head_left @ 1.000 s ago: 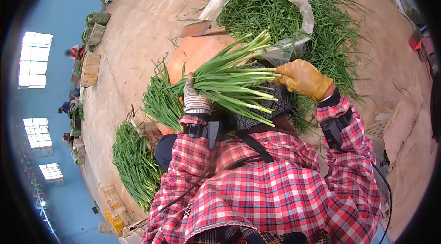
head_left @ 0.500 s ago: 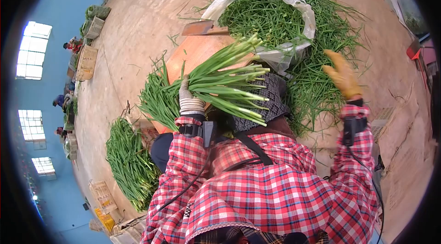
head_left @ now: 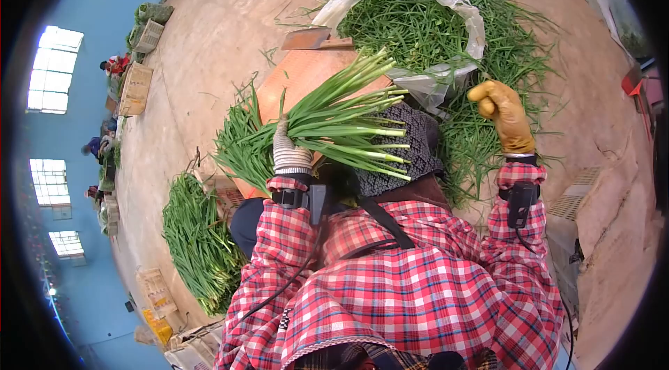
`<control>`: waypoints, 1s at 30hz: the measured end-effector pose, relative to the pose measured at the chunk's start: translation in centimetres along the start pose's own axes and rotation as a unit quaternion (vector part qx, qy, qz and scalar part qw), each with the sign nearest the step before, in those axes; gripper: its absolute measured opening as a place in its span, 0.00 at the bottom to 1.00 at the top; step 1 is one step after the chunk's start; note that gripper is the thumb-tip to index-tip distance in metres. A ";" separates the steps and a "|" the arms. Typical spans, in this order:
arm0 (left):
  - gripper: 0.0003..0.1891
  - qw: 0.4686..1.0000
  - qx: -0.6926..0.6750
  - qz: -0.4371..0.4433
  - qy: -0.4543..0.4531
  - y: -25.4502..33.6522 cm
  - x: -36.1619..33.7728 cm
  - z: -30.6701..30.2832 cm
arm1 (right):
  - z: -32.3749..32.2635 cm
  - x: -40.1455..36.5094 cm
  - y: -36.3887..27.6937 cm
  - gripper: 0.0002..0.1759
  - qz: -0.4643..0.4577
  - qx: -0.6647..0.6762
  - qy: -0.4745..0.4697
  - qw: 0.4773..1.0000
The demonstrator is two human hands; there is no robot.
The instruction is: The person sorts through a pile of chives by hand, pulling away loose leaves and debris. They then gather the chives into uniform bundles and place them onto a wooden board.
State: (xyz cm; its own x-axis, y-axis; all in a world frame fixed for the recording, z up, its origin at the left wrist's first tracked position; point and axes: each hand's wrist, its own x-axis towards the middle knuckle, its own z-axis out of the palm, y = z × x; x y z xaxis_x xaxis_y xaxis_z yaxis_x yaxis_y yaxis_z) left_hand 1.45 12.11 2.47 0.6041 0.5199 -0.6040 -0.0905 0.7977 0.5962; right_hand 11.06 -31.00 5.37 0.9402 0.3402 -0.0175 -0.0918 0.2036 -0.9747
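My left hand (head_left: 289,150), in a pale knitted glove, is closed around a bunch of garlic chives (head_left: 348,112). Their pale cut ends fan out to the right over my lap, and the leafy ends lie to the left across an orange board (head_left: 279,84). My right hand (head_left: 507,116), in a yellow glove, is raised to the right above the loose green leaves. Its fingers are curled in; whether anything is between them is hidden. A cleaver (head_left: 306,39) with a wooden handle rests on the board's far edge.
A clear plastic bag (head_left: 474,25) full of green leaves stands ahead, with loose leaves (head_left: 516,28) heaped around it. Left of my leg is a pile of chives (head_left: 198,244). Crates (head_left: 136,89) and other people (head_left: 94,147) are along the blue wall.
My right hand has gone from spread fingers to curled ones and moved slightly left. The chives in my left hand have stayed nearly in place, and the view has shifted a little.
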 end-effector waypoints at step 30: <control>0.15 1.000 0.002 -0.013 -0.012 -1.1 -5.7 4.0 | 11.6 -0.9 1.5 0.21 0.055 0.052 -0.103 0.992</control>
State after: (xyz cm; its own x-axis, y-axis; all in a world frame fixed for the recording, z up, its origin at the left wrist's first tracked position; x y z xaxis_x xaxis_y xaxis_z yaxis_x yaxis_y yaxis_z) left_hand 1.27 7.04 7.44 0.6257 0.4910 -0.6061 -0.0713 0.8098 0.5824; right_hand 6.32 -20.35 6.54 0.8372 0.5429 -0.0663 -0.2330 0.2443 -0.9413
